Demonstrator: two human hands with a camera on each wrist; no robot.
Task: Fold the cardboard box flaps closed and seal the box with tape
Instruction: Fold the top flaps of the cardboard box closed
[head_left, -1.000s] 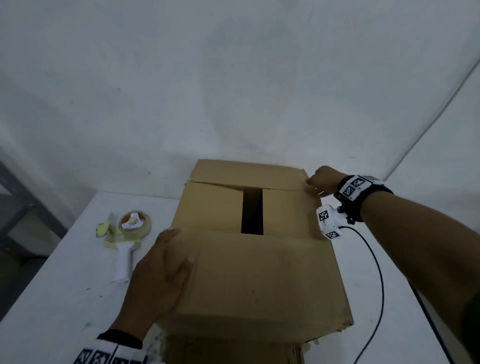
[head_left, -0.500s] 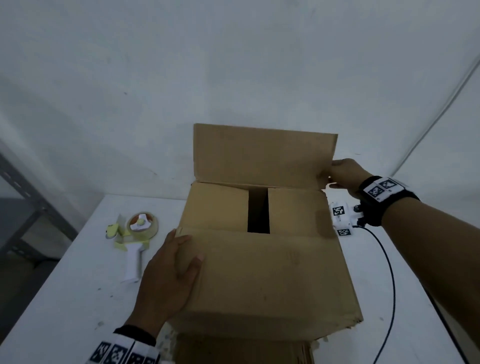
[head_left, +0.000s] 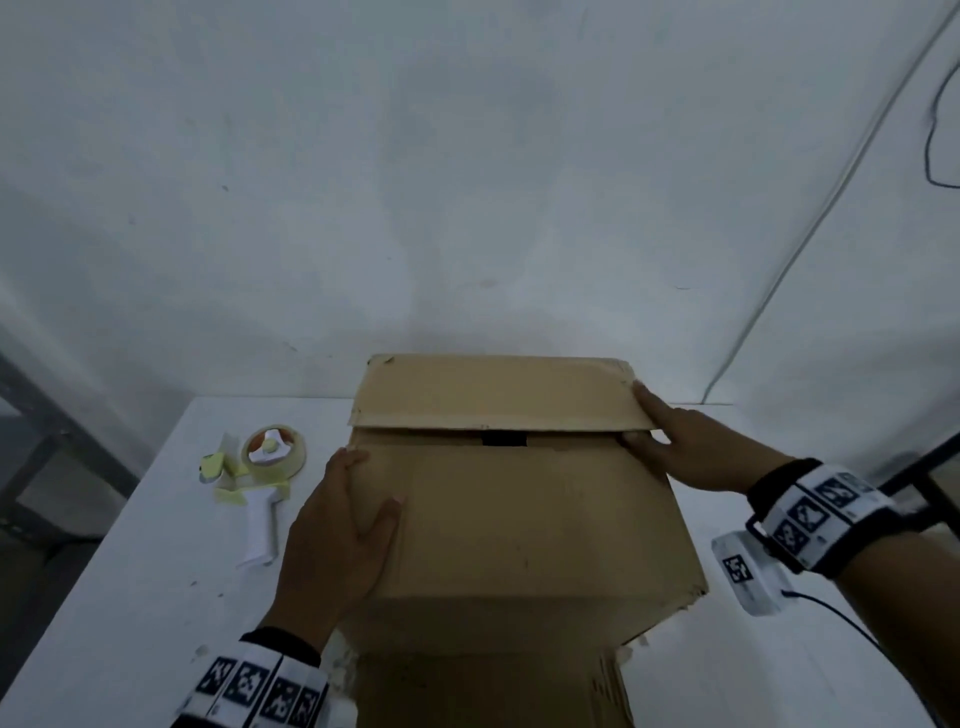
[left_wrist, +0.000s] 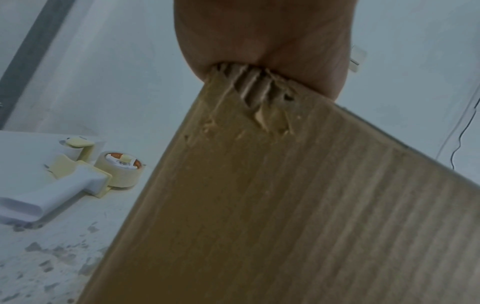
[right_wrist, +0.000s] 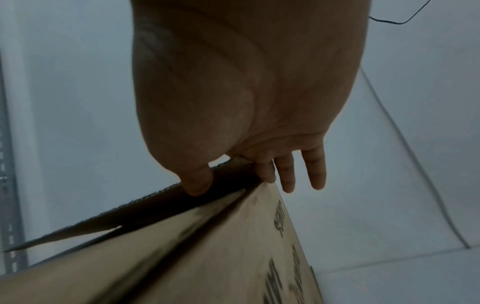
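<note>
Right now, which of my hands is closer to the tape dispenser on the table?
Left. Your left hand rests on the near flap at the box's left edge, just beside the tape dispenser. Your right hand holds the far flap on the box's opposite side.

A white table (head_left: 130, 571) stands against a white wall (head_left: 467, 182).

left wrist band (head_left: 260, 691): black, white tag squares | right wrist band (head_left: 810, 512): same, white camera (head_left: 745, 574), black cable (head_left: 852, 626)

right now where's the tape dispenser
In the head view, the white-handled tape dispenser lies on the white table, left of the brown cardboard box, just beyond the left hand.
</note>
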